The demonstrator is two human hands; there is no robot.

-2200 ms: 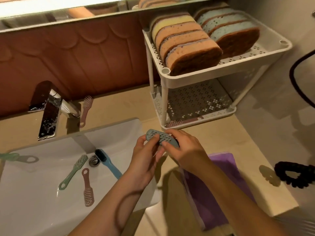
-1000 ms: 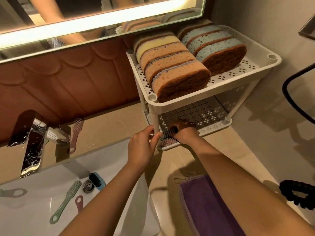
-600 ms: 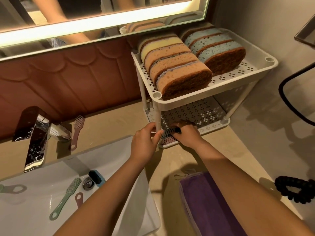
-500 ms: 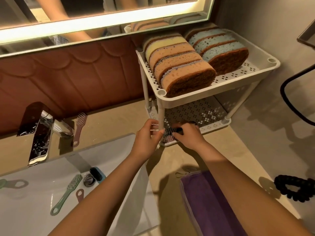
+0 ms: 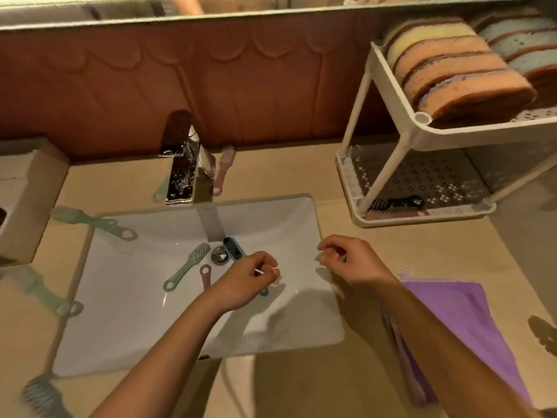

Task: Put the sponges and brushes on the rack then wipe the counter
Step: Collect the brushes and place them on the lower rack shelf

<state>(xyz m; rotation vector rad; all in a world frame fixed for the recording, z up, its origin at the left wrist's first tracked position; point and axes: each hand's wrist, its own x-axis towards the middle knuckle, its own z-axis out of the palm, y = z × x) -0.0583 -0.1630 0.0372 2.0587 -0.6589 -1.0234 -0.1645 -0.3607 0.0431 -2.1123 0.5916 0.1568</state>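
While the left hand is hovering over the sink and the right hand over its right rim, both are curling their fingers loosely and gripping nothing. A green brush, a blue brush and a pink brush are lying in the sink by its drain. Right of the sink and further back, the rack is carrying sponges on its upper tier. A purple cloth is lying on the desk right of the sink.

Chrome faucet behind white sink, cardboard box far L.
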